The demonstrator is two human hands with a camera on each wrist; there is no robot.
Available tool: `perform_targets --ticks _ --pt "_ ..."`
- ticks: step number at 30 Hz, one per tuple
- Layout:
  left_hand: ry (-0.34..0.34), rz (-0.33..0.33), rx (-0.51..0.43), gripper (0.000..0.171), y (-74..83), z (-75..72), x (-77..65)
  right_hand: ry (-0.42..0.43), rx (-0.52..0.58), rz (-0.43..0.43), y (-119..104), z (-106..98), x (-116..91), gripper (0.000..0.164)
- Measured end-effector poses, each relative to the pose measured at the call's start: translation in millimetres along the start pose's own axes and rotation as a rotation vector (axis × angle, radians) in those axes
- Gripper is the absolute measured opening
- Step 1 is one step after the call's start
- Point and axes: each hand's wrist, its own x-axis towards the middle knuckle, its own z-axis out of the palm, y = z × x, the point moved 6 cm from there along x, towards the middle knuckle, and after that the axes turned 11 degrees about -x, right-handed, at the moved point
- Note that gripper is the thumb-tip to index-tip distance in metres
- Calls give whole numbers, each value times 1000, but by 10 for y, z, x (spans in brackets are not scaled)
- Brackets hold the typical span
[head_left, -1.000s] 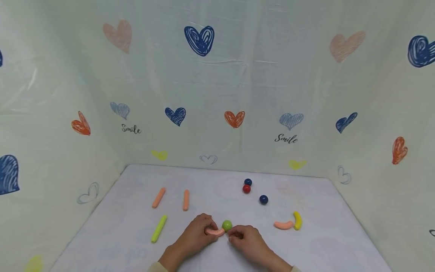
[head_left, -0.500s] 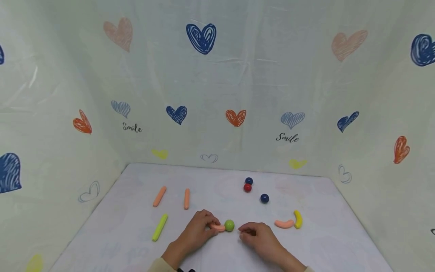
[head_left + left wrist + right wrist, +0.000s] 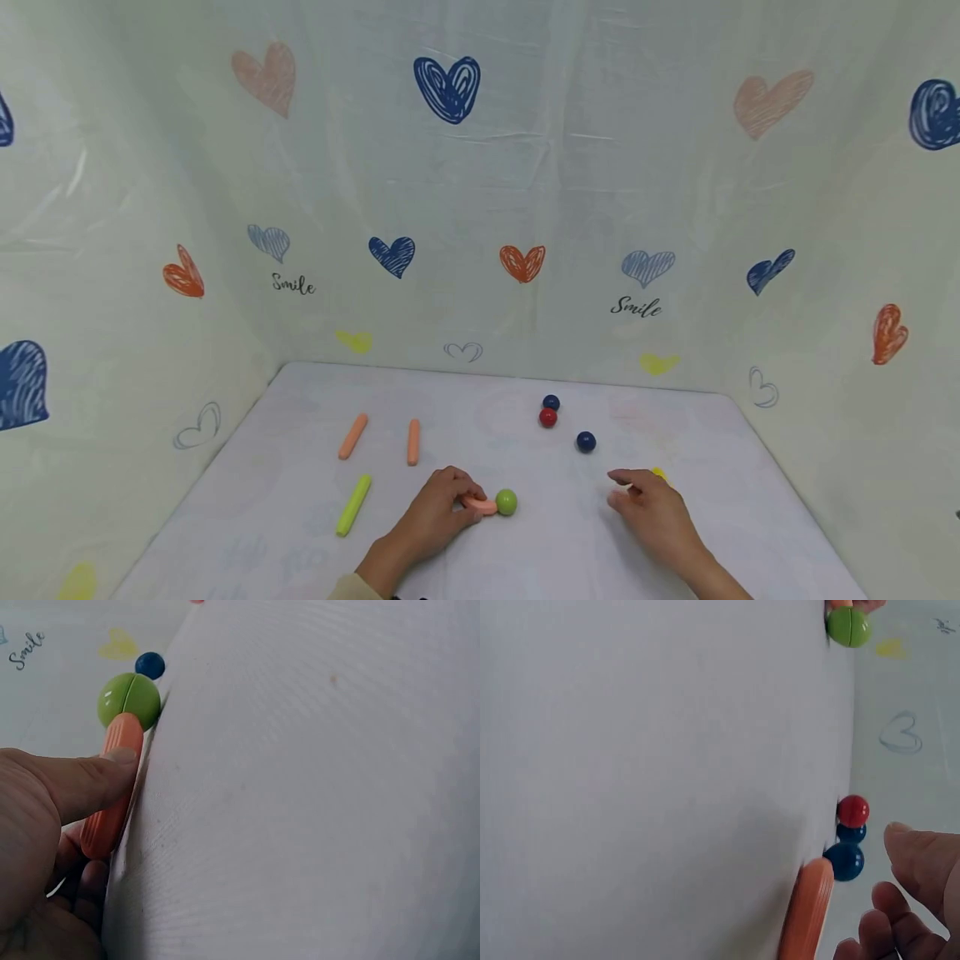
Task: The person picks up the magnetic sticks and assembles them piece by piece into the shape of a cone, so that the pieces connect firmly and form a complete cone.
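My left hand (image 3: 441, 508) pinches a short curved orange stick (image 3: 112, 787) between thumb and fingers. The stick's far end touches a green ball (image 3: 506, 502), which has a seam line across it in the left wrist view. Farther right, my right hand (image 3: 654, 510) hovers with its thumb and fingers apart and nothing between them. Near it in the right wrist view lies another orange stick (image 3: 808, 911), which the hand hides in the head view. Just past its knuckles, the tip of a yellow curved stick (image 3: 659, 472) shows.
Two straight orange sticks (image 3: 413, 442) and a yellow-green stick (image 3: 353, 505) lie on the white table (image 3: 285, 467) at left. Toward the back right are a red ball (image 3: 548, 417) and two dark blue balls (image 3: 587, 442). A heart-printed curtain (image 3: 480, 183) surrounds the table.
My right hand has left the green ball and moved right, over the other curved orange stick. My left hand still holds its stick, now turned slightly, against the ball.
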Motion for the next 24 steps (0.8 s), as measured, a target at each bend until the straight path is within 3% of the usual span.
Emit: perform_targets --ticks 7,12,15,20,24 --pt "-4 -1 -1 16 20 6 -4 43 -176 -165 129 -72 12 24" --pt "-5 -1 3 16 32 10 -6 33 -233 -181 200 -18 50 25" --pt "-3 1 6 16 38 12 -7 64 -247 -208 212 -7 65 22" --pt "0 3 8 16 40 12 -13 113 -211 -326 146 9 87 11" --pt "2 7 8 15 35 9 -15 19 -147 -336 71 93 144 7"
